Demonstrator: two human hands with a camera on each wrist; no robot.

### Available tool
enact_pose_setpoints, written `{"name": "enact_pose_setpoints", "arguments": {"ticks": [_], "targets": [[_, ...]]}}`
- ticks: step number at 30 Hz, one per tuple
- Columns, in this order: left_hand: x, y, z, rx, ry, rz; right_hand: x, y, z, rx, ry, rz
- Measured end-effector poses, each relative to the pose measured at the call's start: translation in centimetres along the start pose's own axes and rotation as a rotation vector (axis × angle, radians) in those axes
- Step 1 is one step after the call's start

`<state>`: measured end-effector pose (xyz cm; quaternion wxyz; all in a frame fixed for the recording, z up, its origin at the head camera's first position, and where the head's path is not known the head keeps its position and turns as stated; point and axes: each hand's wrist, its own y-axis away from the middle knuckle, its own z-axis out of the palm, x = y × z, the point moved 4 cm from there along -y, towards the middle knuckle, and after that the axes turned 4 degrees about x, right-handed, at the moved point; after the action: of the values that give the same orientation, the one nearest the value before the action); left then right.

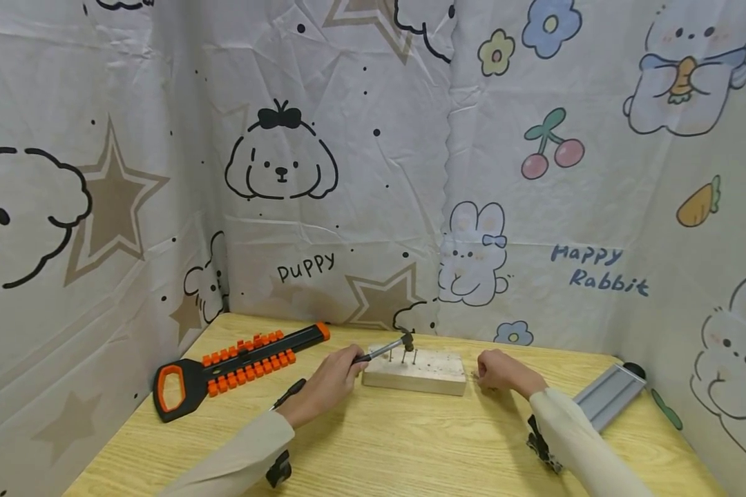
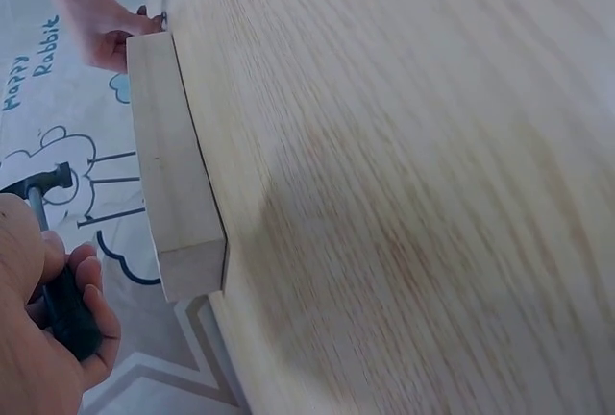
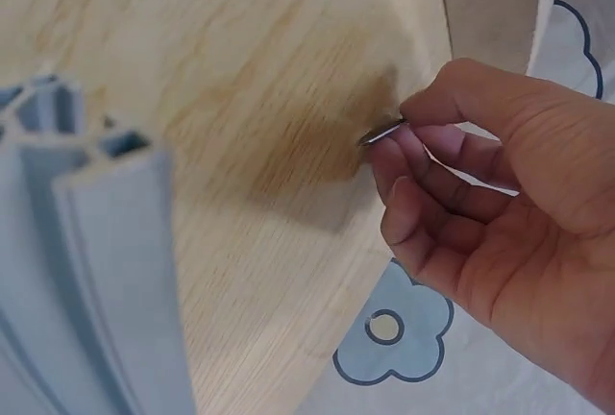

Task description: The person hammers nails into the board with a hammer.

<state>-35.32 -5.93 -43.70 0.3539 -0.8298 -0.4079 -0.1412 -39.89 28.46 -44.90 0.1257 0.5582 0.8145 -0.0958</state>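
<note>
My left hand (image 1: 326,383) grips the dark handle of a small hammer (image 1: 382,350), its head raised over the left part of a pale wooden block (image 1: 413,383). Three nails (image 2: 115,180) stand upright in the block's top, close to the hammer head. Just beyond the block's right end, low over the table, is my right hand (image 1: 503,373). In the right wrist view its thumb and fingertips pinch a short, shiny metal nail (image 3: 382,133); part of the nail is hidden by the fingers.
A black rack with orange clips (image 1: 249,364) lies at the left of the wooden table (image 1: 404,449). Beside my left forearm is a dark-handled tool (image 1: 291,392), partly covered. A grey metal profile (image 1: 610,395) lies at the right. Printed cloth (image 1: 385,172) hangs behind.
</note>
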Motion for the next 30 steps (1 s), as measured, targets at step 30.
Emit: {"name": "enact_pose_setpoints", "arguments": {"ticks": [30], "targets": [[-0.2,0.6,-0.1,0.010,-0.021,0.013,-1.5,0.8,-1.9,0.155,-0.690,0.108]]}}
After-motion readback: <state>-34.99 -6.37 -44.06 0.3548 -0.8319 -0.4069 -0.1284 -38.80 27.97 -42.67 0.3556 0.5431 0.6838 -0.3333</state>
